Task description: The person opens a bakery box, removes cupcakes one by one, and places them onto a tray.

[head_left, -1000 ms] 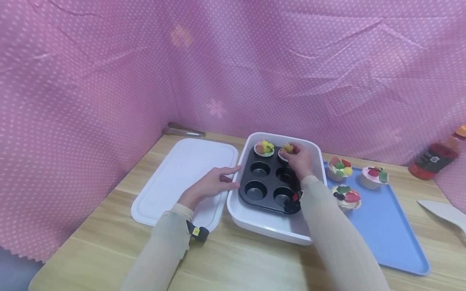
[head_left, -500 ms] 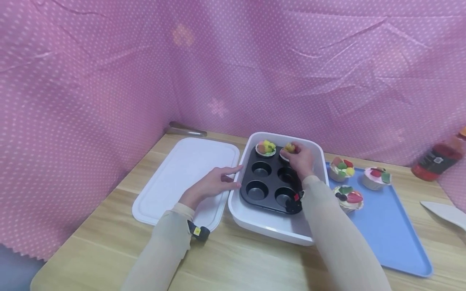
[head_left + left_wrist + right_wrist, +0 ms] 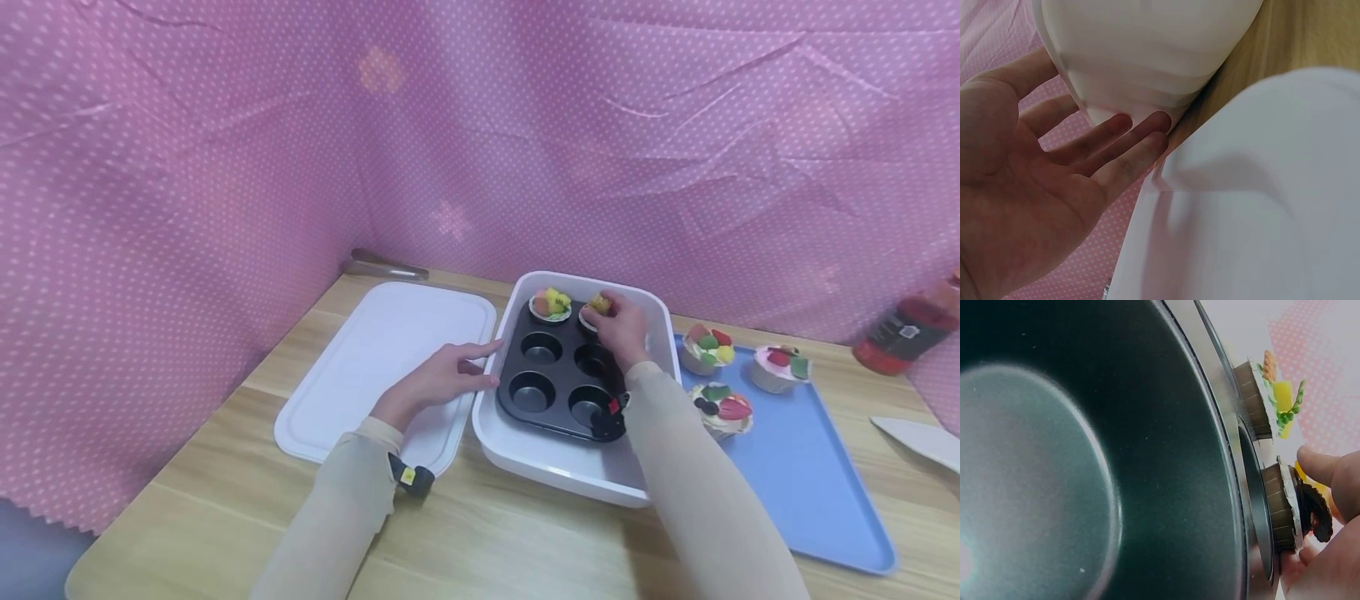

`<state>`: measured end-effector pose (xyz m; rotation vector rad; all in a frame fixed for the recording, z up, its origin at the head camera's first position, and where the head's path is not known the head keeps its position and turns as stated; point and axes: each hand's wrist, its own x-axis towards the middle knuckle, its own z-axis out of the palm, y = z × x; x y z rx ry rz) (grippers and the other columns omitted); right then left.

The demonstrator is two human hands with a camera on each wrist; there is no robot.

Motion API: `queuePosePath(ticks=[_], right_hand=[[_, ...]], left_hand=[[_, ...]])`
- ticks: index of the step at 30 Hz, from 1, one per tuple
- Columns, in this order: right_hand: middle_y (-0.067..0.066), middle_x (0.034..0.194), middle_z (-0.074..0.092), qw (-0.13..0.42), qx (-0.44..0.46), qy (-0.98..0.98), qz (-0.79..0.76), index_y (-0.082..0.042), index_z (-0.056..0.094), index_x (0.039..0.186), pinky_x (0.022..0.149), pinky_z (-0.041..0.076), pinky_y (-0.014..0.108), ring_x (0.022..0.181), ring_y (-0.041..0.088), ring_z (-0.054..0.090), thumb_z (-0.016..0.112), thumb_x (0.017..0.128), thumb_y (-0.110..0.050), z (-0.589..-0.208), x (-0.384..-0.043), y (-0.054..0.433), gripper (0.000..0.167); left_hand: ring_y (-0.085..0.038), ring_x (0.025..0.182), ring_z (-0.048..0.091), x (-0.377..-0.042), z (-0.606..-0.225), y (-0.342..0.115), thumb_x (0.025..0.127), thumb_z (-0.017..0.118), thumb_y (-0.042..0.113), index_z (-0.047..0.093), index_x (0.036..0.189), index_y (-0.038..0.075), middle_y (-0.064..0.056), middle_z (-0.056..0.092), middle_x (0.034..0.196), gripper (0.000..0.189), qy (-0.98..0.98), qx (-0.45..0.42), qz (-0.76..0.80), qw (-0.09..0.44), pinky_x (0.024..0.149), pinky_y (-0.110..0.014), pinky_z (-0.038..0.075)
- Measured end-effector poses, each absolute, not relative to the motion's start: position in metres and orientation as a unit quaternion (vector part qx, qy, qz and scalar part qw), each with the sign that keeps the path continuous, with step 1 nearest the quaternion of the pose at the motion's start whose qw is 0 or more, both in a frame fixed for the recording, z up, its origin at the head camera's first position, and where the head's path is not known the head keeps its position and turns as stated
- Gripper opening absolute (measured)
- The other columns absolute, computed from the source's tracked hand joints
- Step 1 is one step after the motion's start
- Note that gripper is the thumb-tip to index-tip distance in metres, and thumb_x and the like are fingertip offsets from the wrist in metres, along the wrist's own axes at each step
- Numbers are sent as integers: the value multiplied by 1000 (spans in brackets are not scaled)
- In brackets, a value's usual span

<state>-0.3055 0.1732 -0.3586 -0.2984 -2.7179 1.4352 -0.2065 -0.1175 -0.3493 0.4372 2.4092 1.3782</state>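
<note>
A black muffin tin [image 3: 564,371] lies inside a white rectangular bin [image 3: 555,482]. My right hand [image 3: 622,329] holds a fruit-topped cupcake [image 3: 1282,509] between thumb and fingers at the tin's far right cup. In the right wrist view its paper liner sits partly down in the cup, slightly tilted. Another cupcake [image 3: 551,307] with yellow fruit sits in the far left cup; the other cups hold nothing. At the bin's left wall, my left hand [image 3: 435,382] has its fingers spread, with fingertips touching the wall in the left wrist view [image 3: 1085,144].
To the left lies a white lid or board [image 3: 375,375], with metal tongs [image 3: 386,271] behind it. On the right, a blue tray [image 3: 810,475] bears three cupcakes [image 3: 780,369]. A red sauce bottle [image 3: 903,337] and a white utensil [image 3: 918,437] are farther right. A pink cloth [image 3: 480,150] hangs behind.
</note>
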Motion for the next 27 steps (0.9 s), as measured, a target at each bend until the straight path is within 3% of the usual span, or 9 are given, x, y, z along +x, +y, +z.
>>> queuePosePath(ticks=[27], right_hand=[[23,137,61,54,-85,-885,455,-5,55,142,111,45,47,125,35,58,69,96,-21,-356,-302,172,50]], left_hand=[[-34,127,62,-206,-351,-116,96,70,24,44,153,23,-9,48,155,63,849,157,480,157,111,-56,45]])
